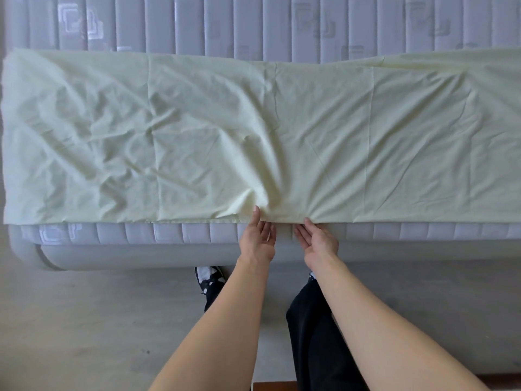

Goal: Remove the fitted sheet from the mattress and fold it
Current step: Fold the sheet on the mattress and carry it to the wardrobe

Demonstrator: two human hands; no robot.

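Note:
A pale yellow-green fitted sheet (197,131) lies folded into a long wrinkled strip across the grey quilted mattress (253,24). Its near edge runs along the mattress front. My left hand (260,235) and my right hand (317,238) sit side by side at the middle of that near edge, palms turned up. Their fingertips touch or slip just under the sheet's edge, where the cloth bunches into creases. Whether either hand pinches the cloth is hidden by the fold.
The mattress rests on a grey padded bed frame (141,255) with a rounded corner at the left. Grey floor (84,320) lies in front. My legs in black trousers and a black-and-white shoe (210,277) stand close to the frame.

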